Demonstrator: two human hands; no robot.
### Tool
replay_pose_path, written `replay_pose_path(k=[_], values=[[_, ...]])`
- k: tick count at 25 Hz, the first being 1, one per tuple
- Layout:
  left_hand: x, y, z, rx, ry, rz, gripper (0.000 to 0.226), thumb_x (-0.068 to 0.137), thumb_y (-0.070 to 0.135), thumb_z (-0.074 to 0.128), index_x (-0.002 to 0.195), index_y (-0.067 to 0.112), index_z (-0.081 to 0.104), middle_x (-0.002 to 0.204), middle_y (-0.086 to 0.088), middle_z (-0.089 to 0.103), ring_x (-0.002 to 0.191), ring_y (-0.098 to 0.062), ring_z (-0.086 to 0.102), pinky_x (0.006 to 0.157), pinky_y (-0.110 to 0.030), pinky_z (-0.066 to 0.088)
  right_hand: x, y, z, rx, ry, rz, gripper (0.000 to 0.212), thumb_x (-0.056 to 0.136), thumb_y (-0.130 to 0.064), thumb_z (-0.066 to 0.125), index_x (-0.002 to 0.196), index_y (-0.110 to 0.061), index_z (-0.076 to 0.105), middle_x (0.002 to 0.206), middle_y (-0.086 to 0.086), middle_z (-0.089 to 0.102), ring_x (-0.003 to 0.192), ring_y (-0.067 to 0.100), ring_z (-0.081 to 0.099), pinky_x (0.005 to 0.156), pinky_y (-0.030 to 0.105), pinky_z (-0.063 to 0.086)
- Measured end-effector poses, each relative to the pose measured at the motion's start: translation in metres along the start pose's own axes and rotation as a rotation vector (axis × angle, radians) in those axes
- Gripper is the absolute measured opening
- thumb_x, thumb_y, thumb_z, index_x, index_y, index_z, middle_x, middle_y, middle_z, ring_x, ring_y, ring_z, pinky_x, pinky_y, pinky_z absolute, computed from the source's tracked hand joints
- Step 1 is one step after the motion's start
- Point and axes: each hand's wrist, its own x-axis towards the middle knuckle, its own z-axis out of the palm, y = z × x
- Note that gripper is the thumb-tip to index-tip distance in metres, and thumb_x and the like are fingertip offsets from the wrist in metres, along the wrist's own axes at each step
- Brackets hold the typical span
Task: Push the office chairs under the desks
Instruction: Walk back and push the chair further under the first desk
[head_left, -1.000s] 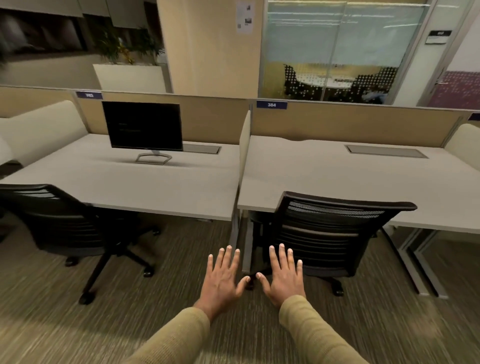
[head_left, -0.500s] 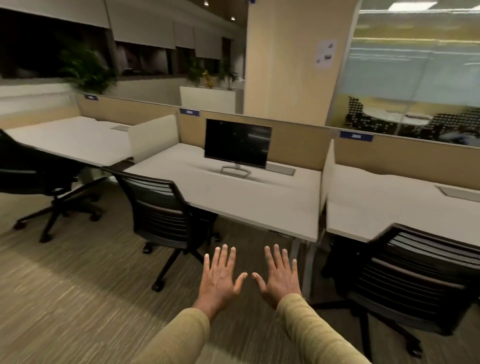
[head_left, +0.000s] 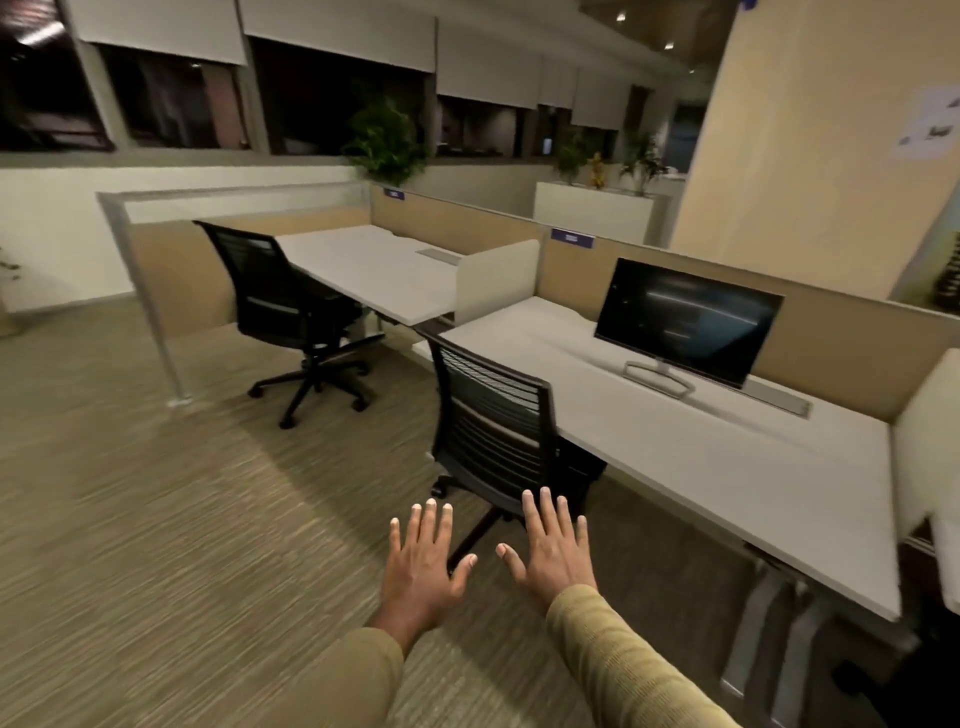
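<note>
A black mesh-backed office chair (head_left: 493, 431) stands at the left end of the near white desk (head_left: 701, 457), its seat partly under the desktop. A second black office chair (head_left: 275, 306) stands out on the carpet beside the far white desk (head_left: 379, 270), turned at an angle. My left hand (head_left: 423, 566) and my right hand (head_left: 553, 545) are held out flat, palms down, fingers spread, just short of the near chair's back. Neither hand touches anything.
A dark monitor (head_left: 685, 322) stands on the near desk. Tan partition panels (head_left: 810, 332) run behind both desks, with a low white divider (head_left: 496, 280) between them. A metal frame post (head_left: 150, 312) stands left of the far chair. Striped carpet stretches to the left.
The view has swung left: the right-hand desk and its chair have left the frame, and the monitor desk's chair now sits straight ahead of my hands. Both hands stay spread and empty.
</note>
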Motion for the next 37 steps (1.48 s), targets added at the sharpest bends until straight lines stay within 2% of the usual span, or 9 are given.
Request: replay_pose_path(k=[5,10,13,15,17,20,23,29,37], values=[[0.054,-0.063,0.014,-0.012,0.04,-0.092,0.092,0.087,0.071,0.009,0.161,0.016,0.013,0.169,-0.011,0.011,0.156,-0.03,0.006,0.122,-0.051,-0.007,0.094,-0.047,0.021,0.005,-0.046,-0.117,0.105,0.066,-0.076,-0.006,0.158,-0.024,-0.008,0.168,0.006,-0.009,0.154,0.029,-0.009,0.121,0.053,-0.003],[0.143,-0.112,0.008,0.037,0.074,-0.213,0.093,0.086,0.071,0.004,0.161,0.017,0.009,0.169,-0.011,0.006,0.156,-0.03,0.001,0.123,-0.052,-0.008,0.21,-0.08,0.036,0.002,-0.077,-0.251,0.09,0.088,-0.074,0.013,0.158,-0.023,-0.01,0.167,0.006,-0.012,0.153,0.028,-0.012,0.121,0.052,-0.006],[0.202,-0.13,-0.003,0.036,0.114,-0.273,0.093,0.086,0.071,0.005,0.161,0.016,0.01,0.169,-0.011,0.006,0.156,-0.03,0.001,0.124,-0.052,-0.008,0.281,-0.09,0.033,-0.011,-0.071,-0.333,0.102,0.071,-0.076,-0.005,0.157,-0.022,-0.012,0.167,0.007,-0.012,0.153,0.028,-0.011,0.121,0.052,-0.005],[0.233,-0.146,-0.011,0.059,0.131,-0.295,0.091,0.089,0.071,0.008,0.161,0.016,0.014,0.168,-0.011,0.011,0.156,-0.03,0.005,0.124,-0.054,-0.001,0.324,-0.1,0.026,0.003,-0.074,-0.365,0.105,0.068,-0.076,-0.006,0.158,-0.022,-0.01,0.167,0.008,-0.01,0.153,0.029,-0.01,0.122,0.053,-0.004],[0.258,-0.166,-0.016,0.068,0.147,-0.338,0.089,0.091,0.07,0.011,0.16,0.015,0.017,0.168,-0.012,0.016,0.155,-0.031,0.009,0.123,-0.054,0.002,0.359,-0.115,0.022,0.003,-0.075,-0.411,0.098,0.076,-0.076,0.0,0.157,-0.022,-0.011,0.167,0.007,-0.011,0.153,0.028,-0.011,0.122,0.051,-0.004],[0.292,-0.2,-0.024,0.072,0.151,-0.38,0.087,0.092,0.069,0.013,0.16,0.016,0.015,0.168,-0.012,0.013,0.156,-0.03,0.007,0.121,-0.051,-0.003,0.408,-0.143,0.022,0.004,-0.081,-0.458,0.085,0.096,-0.068,0.024,0.157,-0.023,-0.012,0.167,0.006,-0.012,0.153,0.027,-0.012,0.123,0.051,-0.005],[0.32,-0.24,-0.026,0.081,0.154,-0.406,0.087,0.092,0.07,0.012,0.16,0.016,0.014,0.168,-0.011,0.012,0.156,-0.03,0.006,0.121,-0.05,-0.005,0.45,-0.176,0.033,-0.006,-0.095,-0.495,0.084,0.098,-0.066,0.028,0.158,-0.023,-0.012,0.167,0.006,-0.013,0.153,0.028,-0.012,0.122,0.05,-0.005],[0.386,-0.354,-0.033,0.066,0.119,-0.454,0.09,0.086,0.072,0.0,0.16,0.02,-0.004,0.169,-0.007,-0.007,0.155,-0.025,-0.012,0.123,-0.049,-0.012,0.547,-0.276,0.06,-0.011,-0.114,-0.54,0.084,0.097,-0.067,0.026,0.157,-0.024,-0.013,0.167,0.006,-0.013,0.153,0.027,-0.012,0.123,0.05,-0.005],[0.475,-0.531,-0.073,0.088,0.104,-0.462,0.091,0.086,0.07,-0.001,0.161,0.018,0.001,0.17,-0.008,-0.004,0.156,-0.027,-0.008,0.121,-0.048,-0.014,0.676,-0.442,0.074,0.024,-0.095,-0.543,0.084,0.097,-0.066,0.027,0.157,-0.025,-0.013,0.166,0.006,-0.013,0.153,0.027,-0.011,0.123,0.049,-0.005]])
